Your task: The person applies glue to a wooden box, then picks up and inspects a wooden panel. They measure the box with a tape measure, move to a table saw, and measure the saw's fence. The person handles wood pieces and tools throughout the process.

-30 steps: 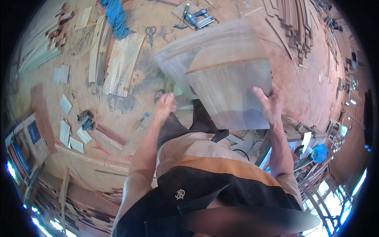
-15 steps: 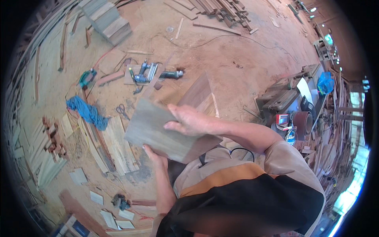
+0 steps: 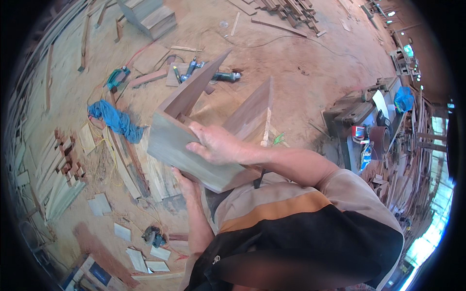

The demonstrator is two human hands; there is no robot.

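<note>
Close to my body I hold a wooden box frame (image 3: 194, 155), its pale near board facing up toward me. Two long side boards run away from that near board, with an open space between them. My right hand (image 3: 213, 144) is wrapped over the near board's upper edge, thumb on the outer face and fingers out of sight inside. At the board's lower left edge, my left hand (image 3: 187, 186) supports the frame from beneath. Its thumb shows along the edge, while most of its fingers are hidden.
Power tools (image 3: 225, 76) lie beyond the frame. A blue cloth (image 3: 114, 118), planks (image 3: 121, 162) and a green tool (image 3: 118, 77) are on the dusty floor at left. At right stands a machine bench (image 3: 342, 121) with a sanding-belt roll (image 3: 379, 140). Another wooden box (image 3: 150, 19) stands far left.
The box frame has tipped in my hands, so its side boards and open inside now show more. Both hands keep their hold. The whole view has shifted slightly.
</note>
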